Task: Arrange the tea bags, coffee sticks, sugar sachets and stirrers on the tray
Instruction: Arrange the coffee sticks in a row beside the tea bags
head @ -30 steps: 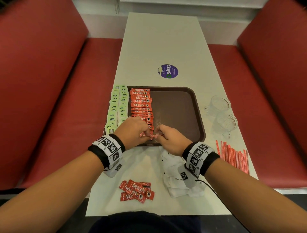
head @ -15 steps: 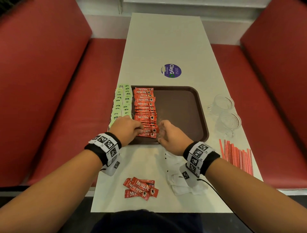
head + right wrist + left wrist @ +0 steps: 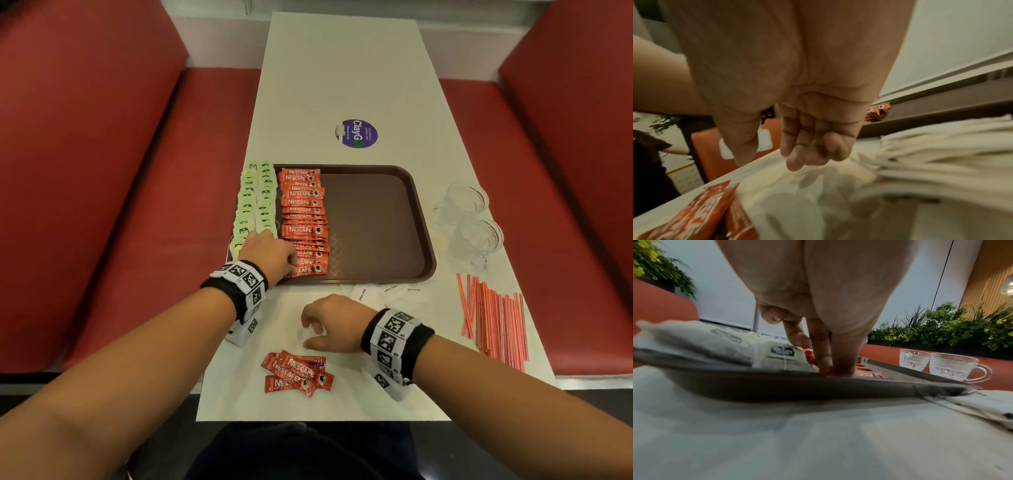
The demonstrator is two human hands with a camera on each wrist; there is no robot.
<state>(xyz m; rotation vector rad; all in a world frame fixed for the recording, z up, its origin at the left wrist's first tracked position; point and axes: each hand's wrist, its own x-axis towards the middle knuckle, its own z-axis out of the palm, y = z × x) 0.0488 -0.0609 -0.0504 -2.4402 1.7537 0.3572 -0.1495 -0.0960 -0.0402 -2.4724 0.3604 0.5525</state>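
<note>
You're mid coffee row: left hand (image 3: pixel 270 253) fingertips press the sticks (image 3: pixel 303 219) at the tray's (image 3: pixel 423 219) seven o'clock, while your right hand (image 3: pixel 337 327), loosely curled and empty, should pinch one from the loose pile (image 3: pixel 296 377) at six.

You have green tea bags (image 3: pixel 255 202) and red coffee sticks (image 3: pixel 303 219) in columns along the brown tray's (image 3: pixel 394 219) left edge; loose coffee sticks (image 3: pixel 296 375), sugar sachets (image 3: pixel 387 294) and stirrers (image 3: pixel 493 318) lie near the counter's near edge.

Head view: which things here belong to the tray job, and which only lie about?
Job: tray, tea bags, coffee sticks in a row, loose coffee sticks, sugar sachets, stirrers.
Lying about: two glass cups, round sticker.
</note>
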